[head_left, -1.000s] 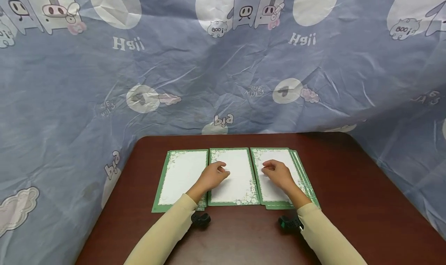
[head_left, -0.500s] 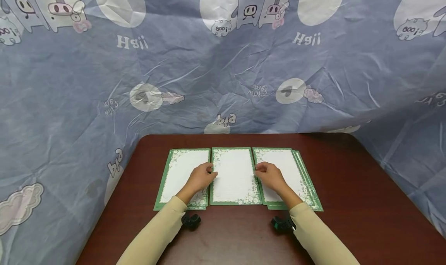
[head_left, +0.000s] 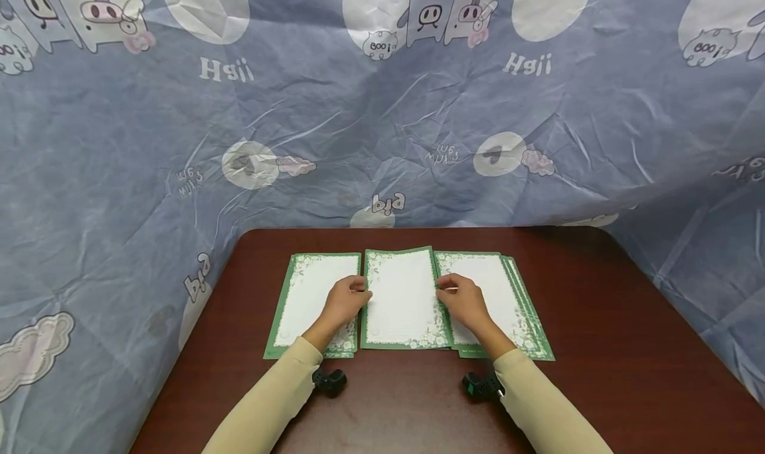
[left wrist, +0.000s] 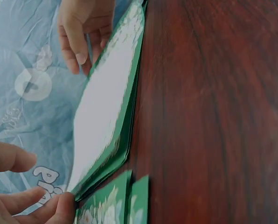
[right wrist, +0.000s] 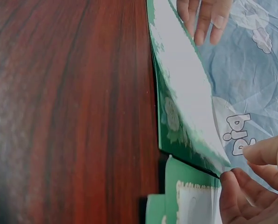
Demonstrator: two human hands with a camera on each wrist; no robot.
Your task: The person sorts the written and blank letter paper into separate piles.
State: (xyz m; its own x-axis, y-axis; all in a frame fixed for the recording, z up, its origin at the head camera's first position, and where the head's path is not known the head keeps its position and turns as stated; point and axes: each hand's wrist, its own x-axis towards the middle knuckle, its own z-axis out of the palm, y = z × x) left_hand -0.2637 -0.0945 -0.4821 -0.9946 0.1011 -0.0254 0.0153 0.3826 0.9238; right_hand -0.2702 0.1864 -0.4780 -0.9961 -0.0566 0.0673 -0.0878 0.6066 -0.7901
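Three groups of green-bordered, floral stationery paper lie side by side. The top sheet of the middle group (head_left: 400,298) is raised at its edges, bowing off the paper below. My left hand (head_left: 348,300) pinches its left edge between thumb and fingertips, another finger held apart in the left wrist view. On the opposite side, my right hand (head_left: 465,298) pinches the right edge; in the right wrist view that edge curls up beside the fingertips (right wrist: 230,193). The left paper group (head_left: 319,291) and the right paper group (head_left: 475,268) lie flat beneath my hands.
The reddish-brown table (head_left: 597,348) extends on both sides and toward me. A blue patterned cloth (head_left: 335,109) hangs behind its far edge. The right group's sheets are fanned slightly; the left group shows more than one layer.
My hands first moved left to the middle sheet's two edges, the left hand farther. In the last half second that sheet's far edge has risen and tilted slightly, while the side groups stayed put.
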